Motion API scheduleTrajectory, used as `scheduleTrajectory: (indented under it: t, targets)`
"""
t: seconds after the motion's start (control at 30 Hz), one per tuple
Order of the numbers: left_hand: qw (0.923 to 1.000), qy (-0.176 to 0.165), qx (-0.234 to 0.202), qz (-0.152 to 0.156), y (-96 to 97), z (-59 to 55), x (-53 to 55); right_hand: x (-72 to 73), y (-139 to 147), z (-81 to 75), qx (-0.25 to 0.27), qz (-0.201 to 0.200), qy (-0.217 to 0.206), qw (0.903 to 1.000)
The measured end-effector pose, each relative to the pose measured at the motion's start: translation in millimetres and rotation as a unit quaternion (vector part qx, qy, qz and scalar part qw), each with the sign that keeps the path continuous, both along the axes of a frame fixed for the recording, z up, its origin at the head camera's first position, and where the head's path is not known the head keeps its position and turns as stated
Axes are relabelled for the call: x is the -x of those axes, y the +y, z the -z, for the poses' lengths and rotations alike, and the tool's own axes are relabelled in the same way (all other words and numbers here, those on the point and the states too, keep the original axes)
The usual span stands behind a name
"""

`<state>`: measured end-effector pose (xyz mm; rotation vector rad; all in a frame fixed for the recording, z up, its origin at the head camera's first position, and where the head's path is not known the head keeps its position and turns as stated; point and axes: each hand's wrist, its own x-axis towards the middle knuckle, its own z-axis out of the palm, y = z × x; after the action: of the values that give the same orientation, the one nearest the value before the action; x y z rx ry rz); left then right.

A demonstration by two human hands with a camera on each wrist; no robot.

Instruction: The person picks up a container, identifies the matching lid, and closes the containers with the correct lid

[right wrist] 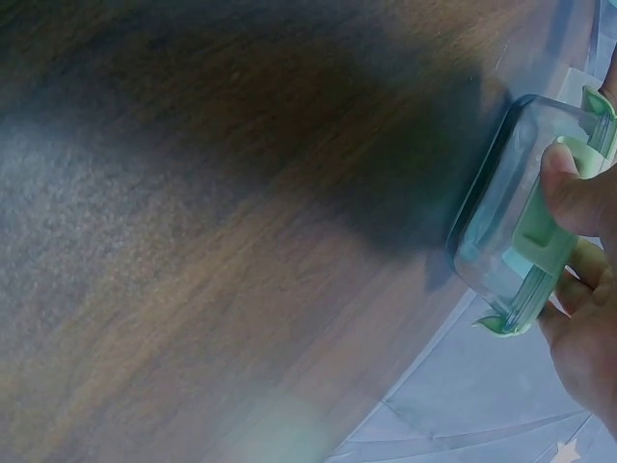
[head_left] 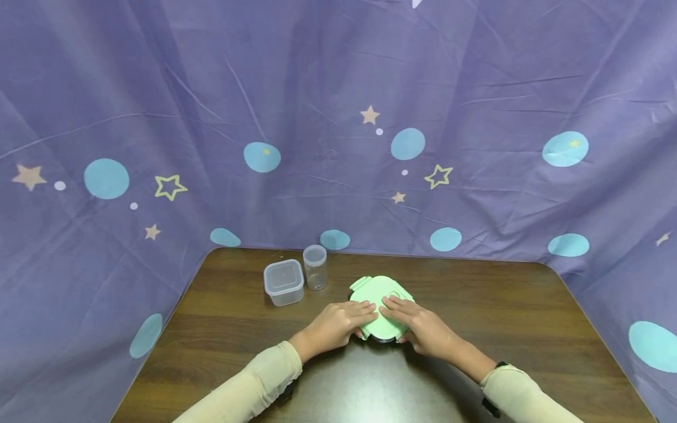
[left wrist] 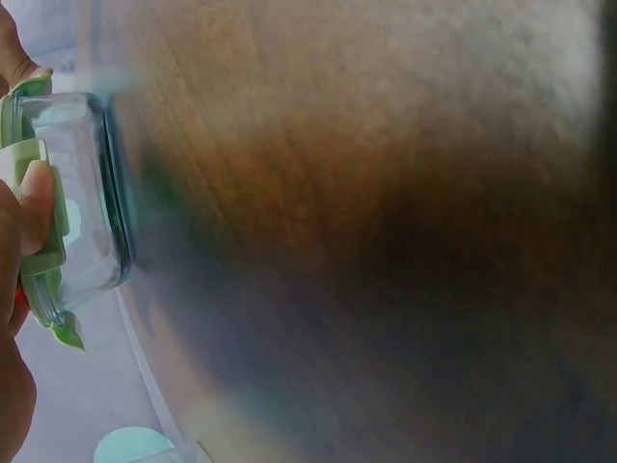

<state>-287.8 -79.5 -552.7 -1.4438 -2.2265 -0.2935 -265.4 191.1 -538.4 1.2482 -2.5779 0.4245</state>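
A glass food container with a light green snap lid point(head_left: 376, 289) stands on the table in front of me. Its clear glass body point(left wrist: 85, 183) shows below the lid from the side. My left hand point(head_left: 335, 323) holds its left side, fingers across the lid's top. In the left wrist view, that thumb lies against a green side latch point(left wrist: 46, 249), which hangs down over the glass. On the opposite side my right hand point(head_left: 427, 330) grips likewise, its thumb on another latch point(right wrist: 542, 236). Whether these latches are fully snapped cannot be told.
To the left behind the container stand a square clear plastic box point(head_left: 284, 283) with a lid and a tall clear plastic jar point(head_left: 315, 269), close together. The brown wooden table point(head_left: 492, 305) ends at a purple patterned curtain point(head_left: 338, 194) on the back and sides.
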Motion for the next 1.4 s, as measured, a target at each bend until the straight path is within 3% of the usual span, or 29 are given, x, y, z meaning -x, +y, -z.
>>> scheduleTrajectory:
  t: [0.53,1.03,1.4]
  targets:
    - [0.9995,0.022,0.013,-0.019,1.5,1.9,-1.2,2.9,0.7,-0.2,-0.004,0.006,-0.017,0.9998]
    - [0.9985,0.043,0.025,-0.022,0.6,8.5,-3.6,1.0,0.0,2.9,0.013,-0.006,0.005,0.9999]
    - [0.9985,0.053,-0.004,-0.014,3.2,12.4,-6.1,1.9,0.5,5.4,0.011,-0.005,0.009,0.9999]
